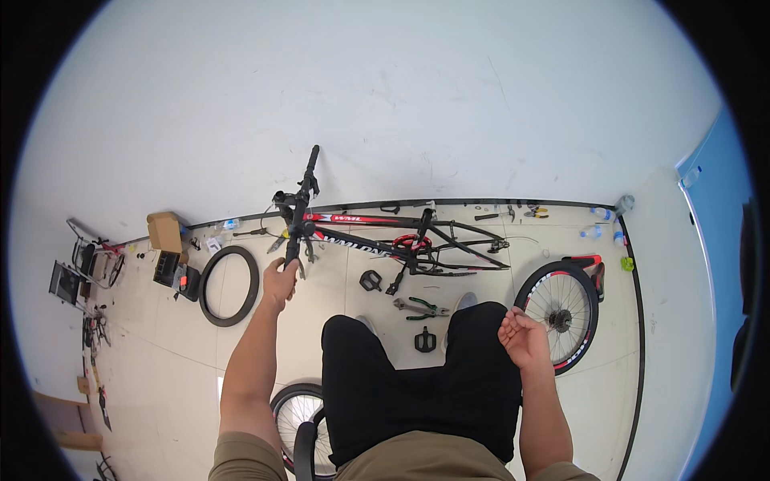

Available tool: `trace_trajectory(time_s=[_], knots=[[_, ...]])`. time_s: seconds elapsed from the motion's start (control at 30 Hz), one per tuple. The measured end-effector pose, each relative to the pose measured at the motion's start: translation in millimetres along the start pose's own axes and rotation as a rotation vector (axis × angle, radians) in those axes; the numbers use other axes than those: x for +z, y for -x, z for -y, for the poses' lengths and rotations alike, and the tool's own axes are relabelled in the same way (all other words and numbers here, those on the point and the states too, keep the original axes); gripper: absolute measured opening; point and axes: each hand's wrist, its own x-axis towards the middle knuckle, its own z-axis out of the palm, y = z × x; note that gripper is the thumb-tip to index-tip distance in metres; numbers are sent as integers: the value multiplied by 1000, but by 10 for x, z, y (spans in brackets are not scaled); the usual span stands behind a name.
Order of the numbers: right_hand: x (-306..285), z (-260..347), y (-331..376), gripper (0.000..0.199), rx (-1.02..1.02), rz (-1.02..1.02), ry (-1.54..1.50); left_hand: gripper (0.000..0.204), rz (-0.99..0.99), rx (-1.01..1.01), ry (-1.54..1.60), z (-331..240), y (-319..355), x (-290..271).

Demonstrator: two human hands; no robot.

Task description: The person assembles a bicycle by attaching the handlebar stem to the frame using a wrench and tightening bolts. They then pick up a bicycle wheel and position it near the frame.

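Observation:
My left hand [279,284] is wrapped round the near grip of the handlebar [299,212] of a black and red bicycle frame [365,239]. The frame lies along the foot of the wall, without wheels, its red crankset [411,244] toward the middle. By my right knee, palm up, my right hand [526,338] holds nothing; its fingers are loosely curled and a little apart. On the floor between my feet and the frame are an adjustable wrench [409,305], green-handled pliers [429,311] and a loose black pedal [425,340]. Another black pedal [370,280] is close to the crank.
To my right lies a wheel [560,317] with a cassette, beside a red and black part [595,272]. A loose tire [228,286] and black toolbox [176,272] are left. Another wheel [301,409] is by my left side. Along the wall are a hammer [496,215] and plastic bottles [592,232].

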Motion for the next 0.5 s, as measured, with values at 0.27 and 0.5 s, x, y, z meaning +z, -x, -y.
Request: trace_trajectory(time_s=[0.27, 0.5], knots=[[80, -33, -123, 20, -19, 43, 116, 45, -137, 175, 33, 143, -294, -48], [143, -46, -134, 19, -23, -10, 184, 42, -97, 164, 55, 26, -205, 35]])
